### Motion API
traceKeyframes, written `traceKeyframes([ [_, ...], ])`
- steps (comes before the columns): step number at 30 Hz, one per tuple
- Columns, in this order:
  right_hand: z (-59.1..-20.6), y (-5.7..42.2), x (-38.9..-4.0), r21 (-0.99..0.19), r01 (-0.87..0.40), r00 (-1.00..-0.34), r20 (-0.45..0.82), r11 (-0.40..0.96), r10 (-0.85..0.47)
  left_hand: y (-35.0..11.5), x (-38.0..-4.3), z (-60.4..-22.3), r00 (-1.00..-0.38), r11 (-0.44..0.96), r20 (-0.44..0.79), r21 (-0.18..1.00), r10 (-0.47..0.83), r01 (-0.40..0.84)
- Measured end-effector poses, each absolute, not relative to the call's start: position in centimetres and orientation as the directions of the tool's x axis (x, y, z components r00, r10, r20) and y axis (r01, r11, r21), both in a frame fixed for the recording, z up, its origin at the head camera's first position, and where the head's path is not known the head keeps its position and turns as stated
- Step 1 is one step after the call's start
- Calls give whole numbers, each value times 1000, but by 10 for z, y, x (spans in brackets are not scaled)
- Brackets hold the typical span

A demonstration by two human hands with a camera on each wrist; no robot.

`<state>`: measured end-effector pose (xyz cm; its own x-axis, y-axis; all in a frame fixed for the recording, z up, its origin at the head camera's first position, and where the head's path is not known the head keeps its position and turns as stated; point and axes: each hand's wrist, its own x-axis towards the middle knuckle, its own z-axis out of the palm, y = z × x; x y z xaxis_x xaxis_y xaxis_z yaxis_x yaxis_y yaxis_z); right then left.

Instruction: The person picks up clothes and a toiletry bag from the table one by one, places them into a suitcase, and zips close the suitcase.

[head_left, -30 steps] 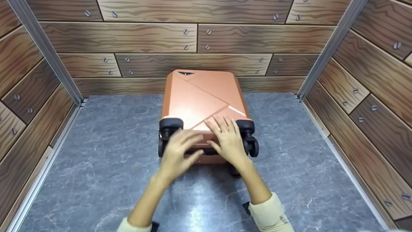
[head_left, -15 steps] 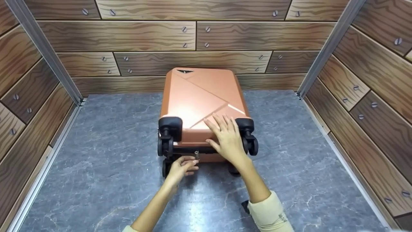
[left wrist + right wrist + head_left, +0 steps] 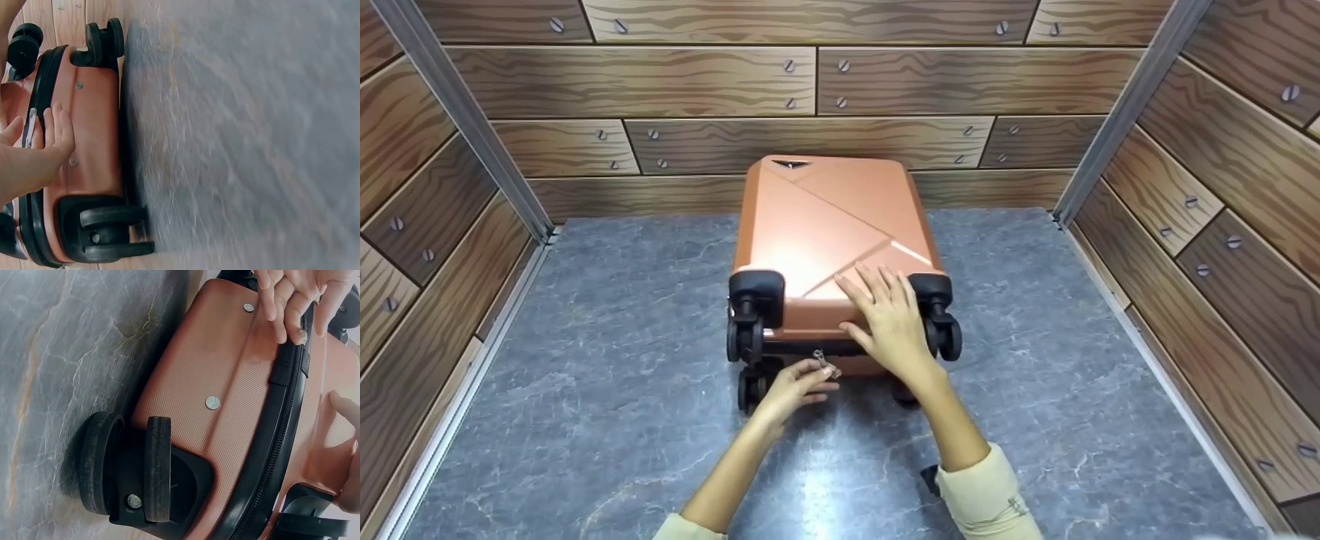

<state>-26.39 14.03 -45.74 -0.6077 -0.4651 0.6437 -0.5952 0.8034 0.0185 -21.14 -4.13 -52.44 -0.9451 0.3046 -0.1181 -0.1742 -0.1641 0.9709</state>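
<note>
A rose-gold hard-shell suitcase lies flat, its wheeled end facing me. My left hand pinches the metal zipper pull between thumb and forefinger, left of the middle of that end; its other fingers extend beside the lower shell. The same pull shows against the fingers in the left wrist view. The black zipper runs between the two shells in the right wrist view. Spread over the top shell's near edge, my right hand rests with straight fingers, the thumb on the end face.
Black double wheels stick out at the corners of the near end. The suitcase lies on a grey marble-patterned floor. Wood-print panels stand behind it and along both sides, with metal posts at the corners.
My left hand has come down from the suitcase's near edge to the zipper, taken hold of the pull and moved slightly right with it. The right hand has stayed put.
</note>
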Motion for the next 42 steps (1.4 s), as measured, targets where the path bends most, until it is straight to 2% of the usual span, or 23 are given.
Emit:
traceKeyframes([
  [4,-457,141,-264,5,-601,-606,649,800,-459,-37,-211,-521,-949,-179,-118,968,293,-175],
  [10,-458,140,-264,2,-602,-606,649,799,-459,-35,-214,-532,-969,-134,-61,986,241,-95],
  [17,-458,141,-264,7,-606,-598,656,796,-460,-29,-211,-532,-985,53,71,995,157,80],
  [19,-458,141,-264,7,-605,-597,657,796,-460,-26,-210,-532,-987,146,106,982,118,123],
  [22,-458,141,-264,6,-606,-595,661,795,-458,-21,-208,-530,-986,303,156,938,53,165],
  [26,-458,140,-265,1,-608,-593,664,794,-456,-17,-206,-529,-980,476,199,864,-25,163],
  [33,-460,138,-264,9,-595,-590,674,803,-445,-19,-203,-529,-963,632,250,763,-97,134],
  [42,-463,136,-265,-19,-573,-596,696,820,-401,-28,-201,-533,-864,777,481,597,-147,200],
])
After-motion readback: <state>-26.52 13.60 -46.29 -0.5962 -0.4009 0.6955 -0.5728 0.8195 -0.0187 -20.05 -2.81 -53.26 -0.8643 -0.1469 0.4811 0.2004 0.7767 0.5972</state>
